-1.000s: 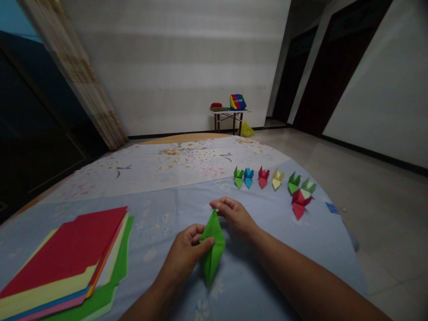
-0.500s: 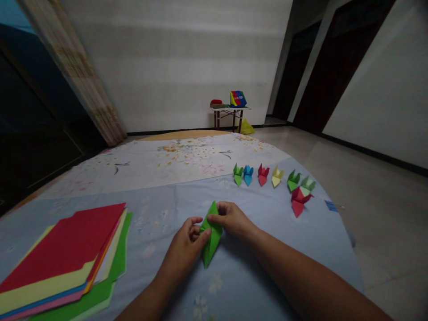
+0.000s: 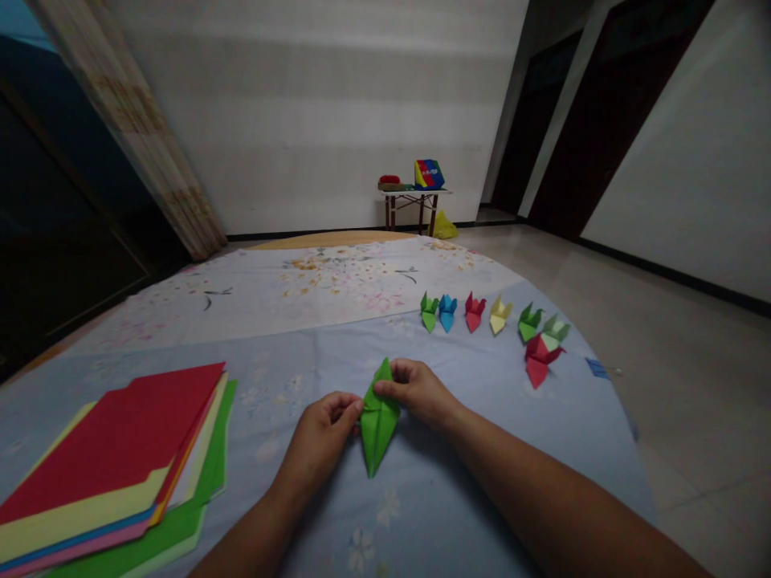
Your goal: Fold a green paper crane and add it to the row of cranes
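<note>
A green folded paper point(image 3: 381, 429), long and diamond-shaped with a crease down its lower half, is held just over the blue cloth in front of me. My left hand point(image 3: 331, 421) pinches its left edge near the middle between thumb and fingers. On the upper right side, my right hand point(image 3: 418, 391) grips it with the thumb on top and the fingers behind. Parts of the fingers of both hands are hidden by the paper.
Several folded paper cranes stand at the back right, among them a blue one point(image 3: 446, 313) and a large red one point(image 3: 540, 360). A stack of coloured paper point(image 3: 126, 433) lies at the left. The round table's edge point(image 3: 593, 353) curves along the right.
My left thumb has slid off the front of the green paper to its left edge, so the creased lower half shows more. My right hand keeps its hold.
</note>
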Available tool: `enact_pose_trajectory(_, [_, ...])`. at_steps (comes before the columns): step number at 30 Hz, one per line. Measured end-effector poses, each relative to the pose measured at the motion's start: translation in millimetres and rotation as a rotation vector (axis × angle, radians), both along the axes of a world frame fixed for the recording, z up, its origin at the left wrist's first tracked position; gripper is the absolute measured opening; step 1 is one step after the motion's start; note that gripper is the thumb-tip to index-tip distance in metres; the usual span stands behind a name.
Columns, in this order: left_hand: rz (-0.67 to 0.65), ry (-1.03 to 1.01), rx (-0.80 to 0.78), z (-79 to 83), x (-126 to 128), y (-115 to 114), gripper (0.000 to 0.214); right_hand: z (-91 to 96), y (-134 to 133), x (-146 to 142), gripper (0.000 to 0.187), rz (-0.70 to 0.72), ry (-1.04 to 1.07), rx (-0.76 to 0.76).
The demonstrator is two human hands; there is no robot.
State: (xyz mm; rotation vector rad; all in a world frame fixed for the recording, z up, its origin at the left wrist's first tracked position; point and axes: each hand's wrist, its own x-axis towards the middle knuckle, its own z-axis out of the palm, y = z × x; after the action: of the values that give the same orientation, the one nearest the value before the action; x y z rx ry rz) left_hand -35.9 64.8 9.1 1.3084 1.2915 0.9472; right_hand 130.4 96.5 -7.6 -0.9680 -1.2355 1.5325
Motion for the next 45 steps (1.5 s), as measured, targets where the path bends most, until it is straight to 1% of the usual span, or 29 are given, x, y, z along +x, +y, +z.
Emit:
enact_pose_trajectory(2, [0.017,0.017,0.014,-1.6,0.0,-0.2,0.022,0.8,0.0,0.0,0.035,-0.015,0.008,0.000])
enact_pose_trajectory(7, [0.082,0.026,-0.015,-1.0,1.0,-0.2,0.027,5.4,-0.1,0.8,0.036,-0.057,0.066,-0.026])
enact_pose_trajectory(12, [0.077,-0.020,-0.036,-0.6,1.9,-1.3,0.027,5.1,-0.7,-0.3,0.035,-0.050,0.075,-0.025])
enact_pose_trajectory(20, [0.078,-0.006,0.046,-2.3,2.5,-3.3,0.027,5.6,-2.1,-2.5,0.034,-0.091,0.116,-0.039])
enact_pose_trajectory(27, [0.085,-0.002,0.061,-2.1,3.9,-5.9,0.023,8.1,-4.9,-5.1,0.033,-0.123,0.161,-0.088])
enact_pose_trajectory(30, [0.085,-0.041,0.042,-3.4,5.0,-7.2,0.025,8.3,-5.5,-6.0,0.033,-0.137,0.179,-0.103])
enact_pose_trajectory(33, [0.092,-0.120,-0.014,-4.0,6.9,-8.6,0.028,8.0,-5.3,-6.1,0.033,-0.121,0.198,-0.114])
enact_pose_trajectory(37, [0.080,-0.175,-0.067,-3.3,8.4,-9.3,0.030,7.6,-4.3,-5.4,0.035,-0.098,0.179,-0.072])
enact_pose_trajectory(42, [0.074,-0.155,-0.050,-3.1,6.7,-7.0,0.029,7.3,-4.4,-4.5,0.033,-0.074,0.130,-0.008])
enact_pose_trajectory(45, [0.060,-0.155,-0.055,-4.8,5.4,-6.2,0.028,5.7,-4.0,-4.3,0.031,-0.083,0.087,0.015])
